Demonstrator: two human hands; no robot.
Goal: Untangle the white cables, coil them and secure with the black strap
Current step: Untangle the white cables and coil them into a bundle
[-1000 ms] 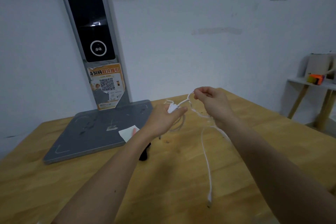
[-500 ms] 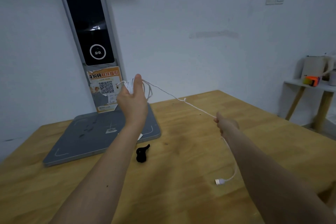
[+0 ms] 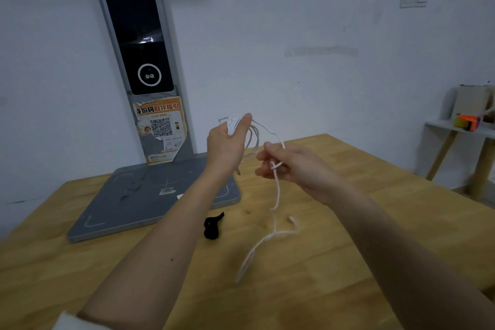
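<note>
Bringing my right hand (image 3: 297, 169) back toward my left hand (image 3: 227, 146), slackening the white cable (image 3: 276, 193).
Left is gripping the coiled loops; right is pinching the strand, tail dangling below near the black strap (image 3: 212, 226).

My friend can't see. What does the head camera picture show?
A left hand grips coiled loops of white cable while the right hand pinches its loose tail. A black strap lies on the wooden table.
</note>
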